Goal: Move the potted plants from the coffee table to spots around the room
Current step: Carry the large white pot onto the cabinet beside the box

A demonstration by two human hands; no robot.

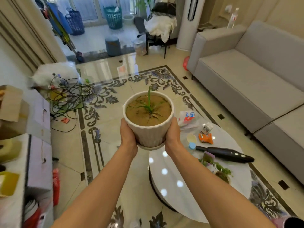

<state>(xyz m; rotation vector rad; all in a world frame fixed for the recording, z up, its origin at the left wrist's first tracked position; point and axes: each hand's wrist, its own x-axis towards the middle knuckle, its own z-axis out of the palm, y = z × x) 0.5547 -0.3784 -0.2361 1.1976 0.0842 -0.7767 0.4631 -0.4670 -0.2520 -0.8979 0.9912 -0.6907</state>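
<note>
Both hands, left (128,135) and right (172,134), grip pot (148,129) clear of desk (172,186); keep level, support saucer (151,147)

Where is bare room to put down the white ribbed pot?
Both hands, left hand and right hand, hold the white ribbed pot. Free: the glossy near half of the round white coffee table, and the patterned tile floor ahead. Crowded: the table's far side around the black handheld device, and the tangled black cables at left.

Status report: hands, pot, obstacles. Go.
Left hand and right hand clamp white pot, upright, off coffee table. Small plant remains there. Cable tangle on floor left.
</note>
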